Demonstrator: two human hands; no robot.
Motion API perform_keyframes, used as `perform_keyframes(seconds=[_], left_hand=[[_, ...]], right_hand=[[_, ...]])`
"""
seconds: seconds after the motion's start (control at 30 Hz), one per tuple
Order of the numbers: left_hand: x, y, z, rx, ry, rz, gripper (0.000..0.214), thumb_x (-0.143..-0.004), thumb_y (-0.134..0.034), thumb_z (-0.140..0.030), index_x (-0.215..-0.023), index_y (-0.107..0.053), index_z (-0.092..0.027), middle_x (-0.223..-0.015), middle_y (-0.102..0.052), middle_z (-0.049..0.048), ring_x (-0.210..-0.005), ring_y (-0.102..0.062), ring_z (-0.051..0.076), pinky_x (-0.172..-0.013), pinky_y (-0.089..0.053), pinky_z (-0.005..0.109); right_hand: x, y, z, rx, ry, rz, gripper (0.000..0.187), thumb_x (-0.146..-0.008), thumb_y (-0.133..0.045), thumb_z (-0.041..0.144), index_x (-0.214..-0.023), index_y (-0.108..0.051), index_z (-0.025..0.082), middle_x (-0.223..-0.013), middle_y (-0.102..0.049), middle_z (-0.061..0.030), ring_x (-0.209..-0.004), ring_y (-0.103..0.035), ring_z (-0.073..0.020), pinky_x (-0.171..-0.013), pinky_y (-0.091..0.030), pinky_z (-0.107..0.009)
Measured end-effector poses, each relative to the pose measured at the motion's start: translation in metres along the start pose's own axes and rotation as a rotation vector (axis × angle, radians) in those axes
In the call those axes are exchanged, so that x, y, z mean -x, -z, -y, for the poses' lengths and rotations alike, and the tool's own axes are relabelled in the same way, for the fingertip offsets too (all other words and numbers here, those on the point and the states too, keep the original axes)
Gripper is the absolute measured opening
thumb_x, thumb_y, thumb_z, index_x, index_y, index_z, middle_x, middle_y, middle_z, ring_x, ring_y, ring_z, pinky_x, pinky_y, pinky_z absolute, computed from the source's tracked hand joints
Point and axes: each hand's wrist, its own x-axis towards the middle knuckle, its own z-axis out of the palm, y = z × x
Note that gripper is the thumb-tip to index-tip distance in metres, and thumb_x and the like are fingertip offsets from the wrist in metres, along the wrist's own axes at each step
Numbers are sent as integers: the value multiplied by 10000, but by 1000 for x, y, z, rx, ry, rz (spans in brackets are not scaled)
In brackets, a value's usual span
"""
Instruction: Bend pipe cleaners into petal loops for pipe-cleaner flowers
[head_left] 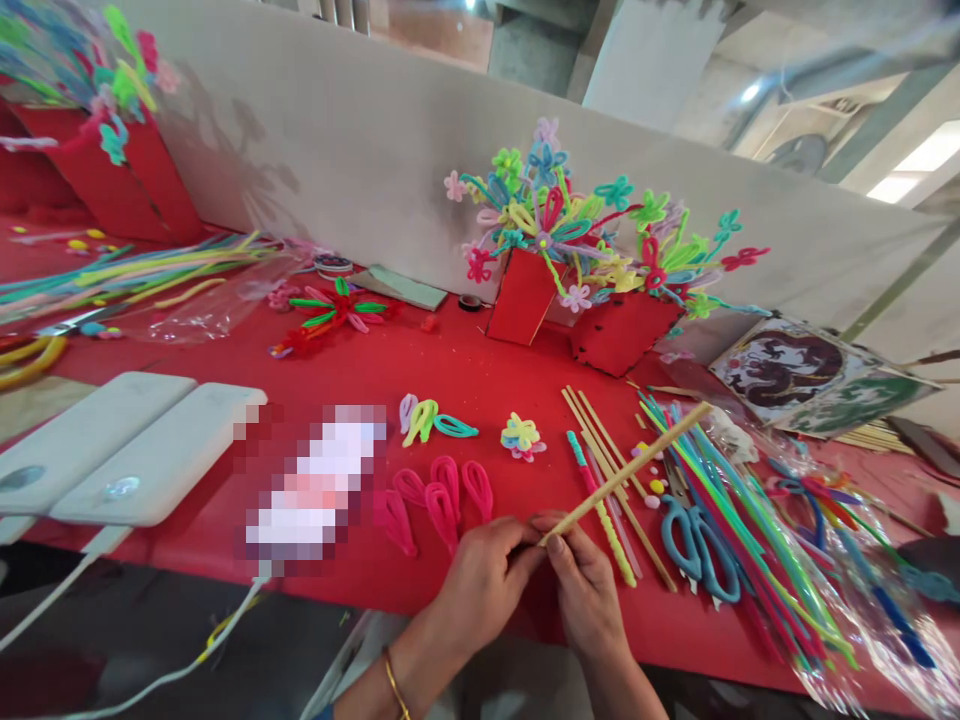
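Both hands meet at the front edge of the red table around the lower end of a thin wooden stick, which slants up to the right. My left hand is closed with its fingertips at that end. My right hand pinches the stick under its thumb. Just beyond lie several pink pipe-cleaner loops. Farther back are yellow-green loops, a teal loop and a small pipe-cleaner flower. More wooden sticks and a yellow wrapped stick rest beside my right hand.
Blue-handled scissors and a bundle of pipe cleaners in clear plastic lie to the right. Red boxes of pipe-cleaner flowers stand against the grey partition. White power banks with cables and a blurred phone-like object are left.
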Motion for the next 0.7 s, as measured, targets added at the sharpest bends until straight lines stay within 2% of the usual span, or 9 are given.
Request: perform_keyframes(seconds=[0.33, 0.5, 0.63, 0.7], left_hand=[[5, 3, 4, 5, 30, 23, 130, -820, -544, -230, -741, -622, -162, -708, -653, 30, -662, -589, 156, -601, -415, 243], [9, 5, 9, 27, -18, 70, 119, -830, -523, -218, -786, -623, -170, -771, -678, 41, -723, -605, 163, -657, -435, 260], [11, 5, 13, 41, -58, 87, 136, -818, -531, -218, -892, -638, -179, -887, -701, 64, -822, -623, 189, -740, -452, 299], [9, 3, 14, 6, -49, 84, 129, -784, -570, -216, -877, -652, -182, -866, -711, 66, -795, -633, 203, -709, -464, 308]], right_hand=[[9, 1, -3, 73, 78, -24, 197, -823, -569, 317, -904, -695, 189, -873, -676, -85, -829, -643, -205, -737, -539, -293], [14, 6, -8, 143, 63, -32, 198, -823, -568, 311, -915, -697, 193, -905, -681, -91, -841, -651, -216, -734, -548, -285], [14, 4, -1, 118, 37, -31, 191, -819, -575, 313, -915, -696, 200, -878, -699, -81, -792, -674, -214, -681, -562, -252], [14, 1, 5, 105, 26, -42, 176, -811, -589, 304, -912, -696, 206, -861, -709, -71, -761, -683, -213, -654, -566, -237]])
